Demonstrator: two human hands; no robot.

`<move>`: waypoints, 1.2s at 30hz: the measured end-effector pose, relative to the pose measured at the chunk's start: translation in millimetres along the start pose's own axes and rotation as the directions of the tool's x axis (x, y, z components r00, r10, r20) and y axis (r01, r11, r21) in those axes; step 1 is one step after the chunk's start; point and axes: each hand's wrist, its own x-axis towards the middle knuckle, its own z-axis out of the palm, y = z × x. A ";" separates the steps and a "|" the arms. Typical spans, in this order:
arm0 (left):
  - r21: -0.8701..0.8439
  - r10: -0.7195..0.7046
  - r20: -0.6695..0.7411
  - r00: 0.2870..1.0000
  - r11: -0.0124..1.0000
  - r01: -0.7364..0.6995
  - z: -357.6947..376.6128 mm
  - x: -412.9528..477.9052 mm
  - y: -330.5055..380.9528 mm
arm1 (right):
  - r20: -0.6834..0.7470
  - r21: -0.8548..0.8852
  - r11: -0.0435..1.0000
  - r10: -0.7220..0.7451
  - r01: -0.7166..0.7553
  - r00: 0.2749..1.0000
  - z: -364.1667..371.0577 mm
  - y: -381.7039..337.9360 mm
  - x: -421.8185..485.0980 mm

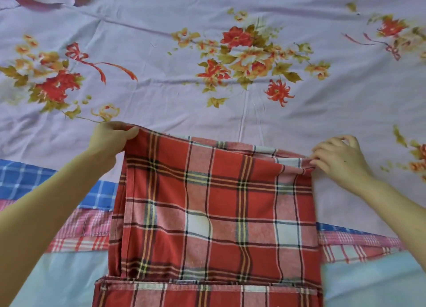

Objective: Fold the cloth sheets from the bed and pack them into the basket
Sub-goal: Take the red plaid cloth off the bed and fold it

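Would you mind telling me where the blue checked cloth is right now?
In the head view, the blue checked cloth lies on the left, under the left forearm, beside the red plaid cloth.

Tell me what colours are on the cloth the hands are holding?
The cloth is red plaid with white squares and black and yellow stripes, seen in the head view.

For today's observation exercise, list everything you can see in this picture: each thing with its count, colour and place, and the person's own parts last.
red cloth: one, red plaid with white and yellow lines, partly folded, centre foreground on the bed
floral sheet: one, lilac with red and orange flowers, spread over the bed
blue cloth: one, blue check, under the red cloth, showing at left
pink cloth: one, pink check, beneath the blue cloth
left hand: grips the red cloth's far left corner
right hand: pinches its far right corner
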 end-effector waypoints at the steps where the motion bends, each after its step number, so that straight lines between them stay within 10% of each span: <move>1: -0.021 0.003 -0.001 1.000 1.000 -0.003 -4.2 0.8 -0.5 | -0.030 0.034 0.998 0.055 -0.054 0.998 -4.7 3.8 1.4; 5: -0.120 -0.011 0.021 1.000 0.993 0.014 -0.4 6.2 -1.8 | -0.034 0.164 0.935 0.323 -0.313 0.946 -18.4 25.9 6.7; 9: -0.069 -0.083 0.002 0.997 0.994 0.083 22.7 18.6 -5.0 | 0.302 0.024 0.853 0.492 -0.522 0.817 1.8 13.3 28.1; 19: 0.186 -0.154 0.190 0.970 0.975 0.118 15.5 25.6 -9.3 | 0.002 0.005 0.992 0.125 -0.125 0.992 41.8 -8.2 9.7; 26: 0.355 0.149 0.003 0.989 0.924 -0.140 40.6 13.4 -25.5 | 0.169 -0.128 0.868 0.497 -0.480 0.851 46.3 -30.4 33.8; 36: 0.481 -0.380 0.361 0.852 0.858 0.179 -39.7 -113.8 -118.4 | -0.099 0.332 0.914 0.278 -0.231 0.956 -15.7 -216.6 -41.6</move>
